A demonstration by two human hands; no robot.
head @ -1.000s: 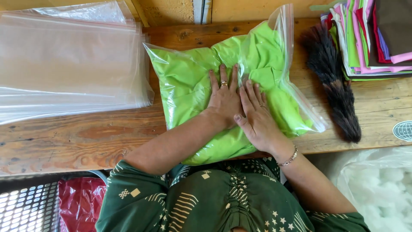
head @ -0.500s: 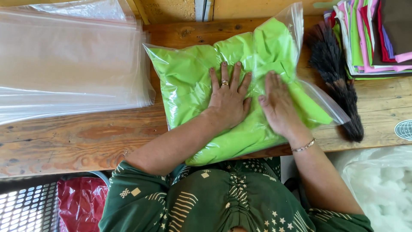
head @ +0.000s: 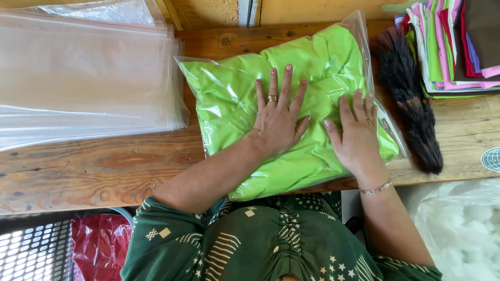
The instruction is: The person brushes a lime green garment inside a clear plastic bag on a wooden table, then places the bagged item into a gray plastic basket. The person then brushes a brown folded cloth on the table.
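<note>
A lime-green folded cloth inside a clear plastic bag (head: 229, 99) lies on the wooden table (head: 78, 171) in front of me. My left hand (head: 278, 117), wearing a ring, presses flat on the middle of the bag with fingers spread. Flat on the bag's right part rests my right hand (head: 357, 135), a bracelet at its wrist. Neither hand grips anything. The bag's open end points to the upper right, and its near edge hangs slightly over the table's front.
A stack of empty clear plastic bags (head: 83, 78) lies at the left. A dark bristle brush (head: 411, 99) sits right of the bag, beside a pile of folded coloured cloths (head: 453, 41). Below the table are a red bag (head: 101, 244) and white stuffing (head: 458, 229).
My right hand slid from beside the left hand out to the bag's right side, pressing flat. The left hand stayed pressing on the middle.
</note>
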